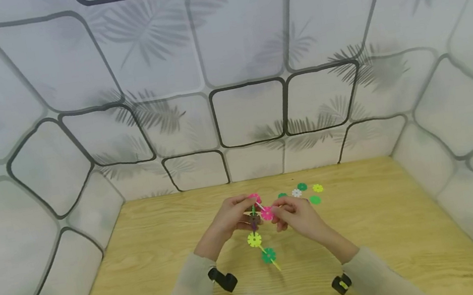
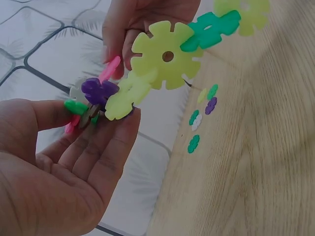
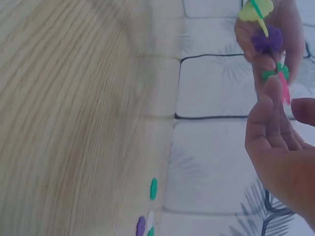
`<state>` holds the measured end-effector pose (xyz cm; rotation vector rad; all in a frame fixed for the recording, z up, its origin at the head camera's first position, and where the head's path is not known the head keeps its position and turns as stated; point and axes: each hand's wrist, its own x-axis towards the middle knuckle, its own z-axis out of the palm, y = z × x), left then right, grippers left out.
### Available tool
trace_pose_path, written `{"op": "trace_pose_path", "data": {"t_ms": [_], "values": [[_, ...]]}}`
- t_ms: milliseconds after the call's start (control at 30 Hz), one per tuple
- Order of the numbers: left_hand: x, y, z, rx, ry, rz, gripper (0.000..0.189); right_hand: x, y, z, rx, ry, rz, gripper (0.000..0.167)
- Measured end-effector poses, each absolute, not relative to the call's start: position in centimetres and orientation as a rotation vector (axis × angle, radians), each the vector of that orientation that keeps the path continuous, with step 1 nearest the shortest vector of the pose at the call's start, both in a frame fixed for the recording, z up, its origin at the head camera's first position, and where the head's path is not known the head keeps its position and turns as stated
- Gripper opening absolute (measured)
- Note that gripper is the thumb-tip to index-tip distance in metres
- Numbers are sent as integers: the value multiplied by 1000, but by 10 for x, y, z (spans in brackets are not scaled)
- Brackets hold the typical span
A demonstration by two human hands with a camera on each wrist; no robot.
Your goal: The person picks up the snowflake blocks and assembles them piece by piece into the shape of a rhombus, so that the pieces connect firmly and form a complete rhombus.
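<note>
My left hand (image 1: 230,218) holds a chain of slotted, flower-shaped plastic discs between thumb and fingers. Near its fingertips in the left wrist view are a purple disc (image 2: 100,92), a small green disc (image 2: 76,107) and a brown disc (image 2: 89,117). From there the chain hangs toward me through a large yellow disc (image 1: 254,239), a green disc (image 1: 268,255) and an edge-on yellow disc (image 1: 277,265). At the chain's other end, my right hand (image 1: 299,217) pinches a pink disc (image 1: 267,213), which adjoins a white disc (image 1: 260,206).
Several loose discs lie on the wooden table (image 1: 170,290) beyond my right hand, among them a green disc (image 1: 302,186), a white one (image 1: 297,192) and a yellow one (image 1: 318,188). A patterned wall covering (image 1: 250,115) encloses the table's back and sides.
</note>
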<state>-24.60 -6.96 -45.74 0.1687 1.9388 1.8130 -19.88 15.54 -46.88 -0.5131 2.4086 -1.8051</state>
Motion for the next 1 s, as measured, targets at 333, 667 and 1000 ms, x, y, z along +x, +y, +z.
{"op": "trace_pose_path", "data": {"t_ms": [333, 667, 1000], "values": [[-246, -69, -458, 161, 1939, 1810, 32, -219, 188, -490, -357, 2522, -1832, 24], [-245, -69, -460, 156, 1950, 1812, 32, -234, 213, -505, -161, 2737, -1624, 20], [-244, -69, -460, 144, 1979, 1823, 35, -248, 232, -527, -102, 2882, -1375, 23]]}}
